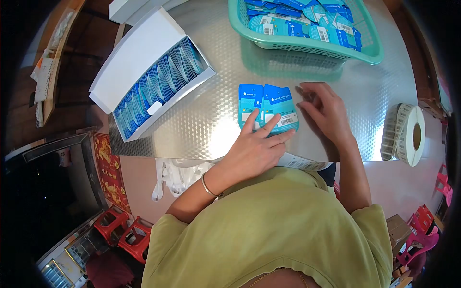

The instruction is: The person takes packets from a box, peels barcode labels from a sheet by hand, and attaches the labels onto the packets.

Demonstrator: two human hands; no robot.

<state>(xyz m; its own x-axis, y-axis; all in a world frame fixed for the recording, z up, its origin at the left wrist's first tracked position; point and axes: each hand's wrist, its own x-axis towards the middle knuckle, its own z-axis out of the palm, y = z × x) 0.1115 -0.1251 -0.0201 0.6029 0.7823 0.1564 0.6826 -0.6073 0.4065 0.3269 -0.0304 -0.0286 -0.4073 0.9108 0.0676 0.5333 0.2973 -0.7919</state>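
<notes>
Two blue-and-teal printed cards (277, 98) lie partly overlapped on the metal table, the right one showing a white barcode label. My left hand (259, 149) rests over their lower part, fingers spread and flat, with fingertips touching the cards. To their right, my right hand (326, 110) hovers by the tabletop, thumb and forefinger apart, and nothing shows between them. The strip of printed labels (302, 162) at the table's front edge is partly hidden by my left wrist and shirt.
A green plastic basket (307, 43) of similar cards stands at the back right. An open white box (139, 57) packed with upright cards sits at left. The label roll (410, 134) stands at the right edge. White plastic bags (180, 177) hang below the front edge.
</notes>
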